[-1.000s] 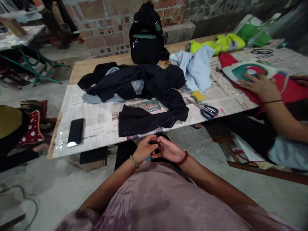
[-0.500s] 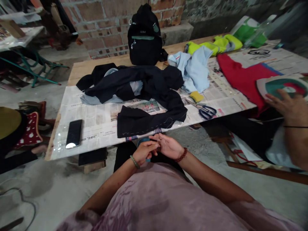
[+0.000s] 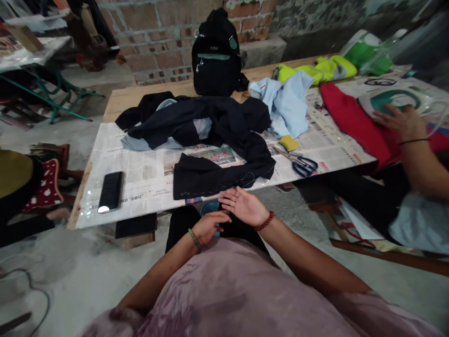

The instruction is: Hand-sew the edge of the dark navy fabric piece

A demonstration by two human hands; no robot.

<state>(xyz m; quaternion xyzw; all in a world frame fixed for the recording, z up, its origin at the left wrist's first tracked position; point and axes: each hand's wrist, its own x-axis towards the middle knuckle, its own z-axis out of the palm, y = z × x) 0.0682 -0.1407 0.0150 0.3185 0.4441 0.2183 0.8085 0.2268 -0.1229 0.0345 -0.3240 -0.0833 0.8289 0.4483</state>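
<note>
My right hand [image 3: 246, 207] is palm up just off the table's front edge, its fingers stretched out and nothing visible in it. Beside it, lower and to the left, my left hand [image 3: 209, 226] points its extended fingers toward the right palm. I see nothing held there, though part of that hand is turned away. Close in front of both hands lies a dark garment [image 3: 210, 114], one sleeve [image 3: 199, 178] reaching the table edge. White basting stitches and a loose thread run along that sleeve. Right of it are dark-handled scissors [image 3: 304, 165] and a small yellow sponge-like piece [image 3: 288, 142].
Newspaper covers the table [image 3: 91, 199]; a phone [image 3: 111, 191] lies at left. Behind are a black backpack [image 3: 216, 70], light blue cloth [image 3: 289, 105] and a neon yellow garment [image 3: 315, 70]. At right, a co-worker's hand [image 3: 403, 122] is on an iron [image 3: 372, 103] over red cloth [image 3: 345, 119].
My hands have come apart from touching fingertips; the right hand has opened flat and moved up slightly. The co-worker's iron has moved left and away over the red cloth.
</note>
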